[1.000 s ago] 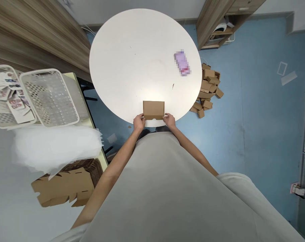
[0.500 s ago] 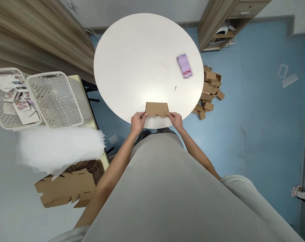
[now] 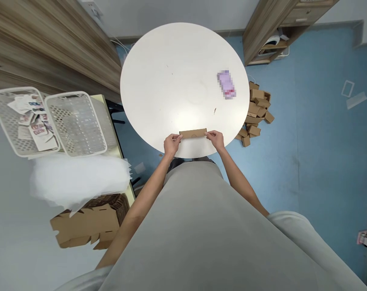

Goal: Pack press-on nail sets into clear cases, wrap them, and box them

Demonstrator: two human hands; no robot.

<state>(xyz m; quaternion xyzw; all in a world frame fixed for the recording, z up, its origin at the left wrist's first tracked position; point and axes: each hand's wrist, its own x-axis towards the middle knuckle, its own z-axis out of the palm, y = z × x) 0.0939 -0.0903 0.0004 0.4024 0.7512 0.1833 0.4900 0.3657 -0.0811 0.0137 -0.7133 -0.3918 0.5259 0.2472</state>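
A small brown cardboard box (image 3: pixel 193 133) is held between my two hands near the front edge of the round white table (image 3: pixel 183 52). A long, narrow side of it faces me. My left hand (image 3: pixel 172 144) pinches its left end with thumb and fingers. At the right end, my right hand (image 3: pixel 216 140) grips the corner in the same way. Whether the box rests on the table or is slightly lifted, I cannot tell. Farther back on the right of the tabletop lies a blurred purple item (image 3: pixel 226 84).
Several folded boxes (image 3: pixel 258 106) are heaped on the floor right of the table. On my left stand a white basket of printed cards (image 3: pixel 34 125), a basket of clear plastic pieces (image 3: pixel 76 123), a stack of white sheets (image 3: pixel 80 176) and flat cardboard blanks (image 3: pixel 86 226).
The box has tipped, so its broad face no longer shows and a narrow side does. Both hands keep hold of its ends. The whole view has shifted slightly.
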